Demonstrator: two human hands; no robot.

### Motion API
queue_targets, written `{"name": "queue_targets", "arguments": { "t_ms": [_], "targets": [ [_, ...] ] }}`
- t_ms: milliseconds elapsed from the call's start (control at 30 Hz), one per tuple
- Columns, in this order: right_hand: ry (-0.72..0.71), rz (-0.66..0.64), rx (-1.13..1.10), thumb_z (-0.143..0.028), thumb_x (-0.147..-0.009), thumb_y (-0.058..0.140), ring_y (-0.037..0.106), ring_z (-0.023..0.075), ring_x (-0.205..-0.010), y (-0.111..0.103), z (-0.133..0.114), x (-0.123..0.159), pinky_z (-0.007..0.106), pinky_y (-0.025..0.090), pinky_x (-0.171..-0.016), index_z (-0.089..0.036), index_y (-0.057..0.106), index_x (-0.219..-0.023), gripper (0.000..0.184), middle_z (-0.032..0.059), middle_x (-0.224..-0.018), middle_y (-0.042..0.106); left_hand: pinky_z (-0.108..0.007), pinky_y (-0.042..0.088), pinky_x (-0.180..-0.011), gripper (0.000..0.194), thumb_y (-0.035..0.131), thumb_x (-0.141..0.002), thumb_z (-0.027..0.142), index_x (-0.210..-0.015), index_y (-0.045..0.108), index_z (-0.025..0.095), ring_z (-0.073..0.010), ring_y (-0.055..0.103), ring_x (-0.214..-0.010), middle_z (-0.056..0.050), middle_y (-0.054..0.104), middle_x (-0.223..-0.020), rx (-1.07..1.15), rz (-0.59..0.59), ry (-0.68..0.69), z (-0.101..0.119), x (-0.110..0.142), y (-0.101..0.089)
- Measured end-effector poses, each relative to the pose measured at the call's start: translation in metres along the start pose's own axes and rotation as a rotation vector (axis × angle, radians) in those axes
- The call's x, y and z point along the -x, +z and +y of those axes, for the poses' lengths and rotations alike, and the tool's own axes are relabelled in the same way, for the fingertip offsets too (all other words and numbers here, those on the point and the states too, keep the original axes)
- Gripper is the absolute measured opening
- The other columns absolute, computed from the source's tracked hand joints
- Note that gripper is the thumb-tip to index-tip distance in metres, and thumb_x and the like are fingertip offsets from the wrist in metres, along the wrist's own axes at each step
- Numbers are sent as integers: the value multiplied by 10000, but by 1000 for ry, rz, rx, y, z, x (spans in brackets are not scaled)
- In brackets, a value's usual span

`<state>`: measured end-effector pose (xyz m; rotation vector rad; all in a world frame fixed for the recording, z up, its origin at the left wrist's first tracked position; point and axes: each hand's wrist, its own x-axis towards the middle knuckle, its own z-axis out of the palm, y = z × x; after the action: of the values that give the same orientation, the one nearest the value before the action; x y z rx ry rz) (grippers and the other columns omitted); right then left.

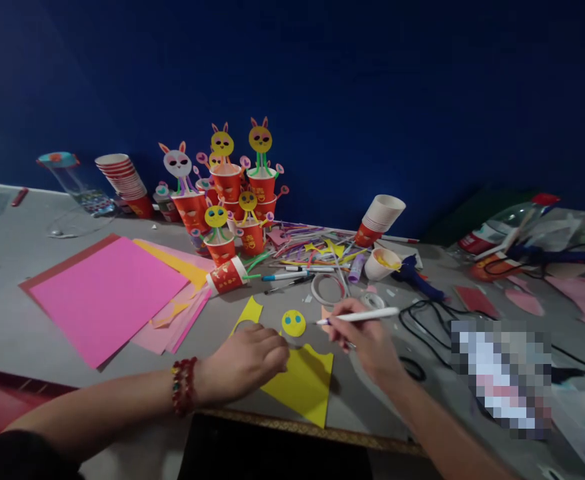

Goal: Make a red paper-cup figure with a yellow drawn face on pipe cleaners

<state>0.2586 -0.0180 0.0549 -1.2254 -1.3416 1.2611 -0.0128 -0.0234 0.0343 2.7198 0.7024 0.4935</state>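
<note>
The right hand [361, 332] pinches a marker [378, 314]; whether the left hand [246, 363] grips anything, I can't tell. Between them, the 2-eyed yellow disc [293, 325] lies seemingly unpinned on the counter [362, 408]: pressing could skid it.

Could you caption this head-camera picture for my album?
Pen in the right hand, left hand near a yellow disc with two blue spots, rabbit-topped red cups behind.

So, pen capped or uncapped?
Looks uncapped: the pen in the right hand narrows to a slim purple tip, aimed at the yellow face but apart from it.
</note>
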Motion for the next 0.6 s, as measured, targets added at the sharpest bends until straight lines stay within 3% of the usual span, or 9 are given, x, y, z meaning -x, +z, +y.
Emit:
{"name": "queue_targets", "arguments": {
  "t_ms": [67, 167, 433, 600],
  "targets": [
    [0, -81, 54, -332, -844, 669, 529, 143, -472, 18, 13, -11, 263, 404, -434, -247, 592, -805, 122, 0, -624, 652, -351, 502, -856, 119, 480, -1018, 225, -1023, 588, 174, -243, 617, -1101, -106, 699, -1144, -131, 23, 123, -3, -10, 8],
    [-46, -122, 118, -308, -831, 651, 514, 157, -485, 31, 22, -25, 281, 391, -446, -257, 592, -766, 101, -6, -598, 624, -352, 509, -891, 114, 502, -1007, 199, -1055, 600, 166, -238, 592, -1182, -106, 671, -1268, -188, 45, 125, -10, -16, 20],
    [-190, -50, 321, -267, -799, 618, 460, 152, -519, 33, 52, -34, 278, 356, -502, -239, 556, -672, 144, -35, -553, 502, -350, 508, -925, 137, 490, -1011, 195, -1023, 626, 182, -221, 602, -1177, -93, 675, -1267, -114, 8, 76, -20, -12, 26],
    [-233, -60, 421, -252, -839, 572, 494, 141, -519, 31, 56, -34, 249, 371, -496, -228, 545, -669, 174, -30, -562, 545, -386, 477, -974, 153, 468, -1027, 214, -1021, 617, 178, -243, 575, -1217, -78, 658, -1313, -85, -51, 82, -23, -13, 25]
  ]
}}
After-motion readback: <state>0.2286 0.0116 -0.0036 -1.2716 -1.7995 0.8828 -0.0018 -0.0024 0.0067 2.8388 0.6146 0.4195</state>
